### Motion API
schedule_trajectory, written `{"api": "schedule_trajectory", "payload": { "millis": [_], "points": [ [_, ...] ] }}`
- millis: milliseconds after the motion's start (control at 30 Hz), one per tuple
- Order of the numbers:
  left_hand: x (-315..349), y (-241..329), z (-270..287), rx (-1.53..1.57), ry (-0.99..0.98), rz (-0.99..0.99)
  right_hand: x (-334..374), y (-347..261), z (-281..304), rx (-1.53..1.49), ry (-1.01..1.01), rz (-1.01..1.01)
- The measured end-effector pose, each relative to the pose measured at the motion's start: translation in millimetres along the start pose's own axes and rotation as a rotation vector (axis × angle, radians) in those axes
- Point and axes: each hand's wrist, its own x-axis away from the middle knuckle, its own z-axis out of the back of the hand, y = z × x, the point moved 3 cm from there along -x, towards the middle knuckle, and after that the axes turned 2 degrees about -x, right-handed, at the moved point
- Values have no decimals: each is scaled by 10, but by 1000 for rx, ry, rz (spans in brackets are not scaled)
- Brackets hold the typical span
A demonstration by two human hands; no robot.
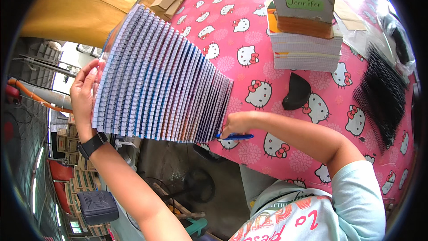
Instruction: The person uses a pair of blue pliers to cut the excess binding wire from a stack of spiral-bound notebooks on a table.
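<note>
While the left hand presses flat against the far left end of a long fanned row of spiral-bound notebooks, its fingers are spread open along the outermost cover and clamp nothing. The row lies tilted across the left edge of the table, which is covered with a pink cartoon-cat cloth; the left end of the row overhangs the table edge. A black watch sits on the left wrist. The right hand rests at the right end of the row, touching the last notebook, with its fingers closed around a blue pen that lies level over the cloth. Just right of this hand is a small black curved object. Farther back stands a stack of white notebooks topped by a block with a green label. Black binding coils lie near the right edge.
</note>
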Motion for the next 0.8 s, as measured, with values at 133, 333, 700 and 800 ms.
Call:
{"api": "schedule_trajectory", "payload": {
  "millis": [133, 333, 700, 800],
  "points": [
    [-14, 2, -45, 90, -19, 13, 136, 115, -278, 837, 608, 347],
    [7, 29, -43, 60, -4, 33, 93, 278, -415, 841, 694, 473],
    [-16, 19, -32, 39, 1, 15, -132, -67, -108, 419, 61, -31],
    [-15, 4, -41, 143, -25, 10, 26, 8, -370, 830, 385, 176]
  ]
}}
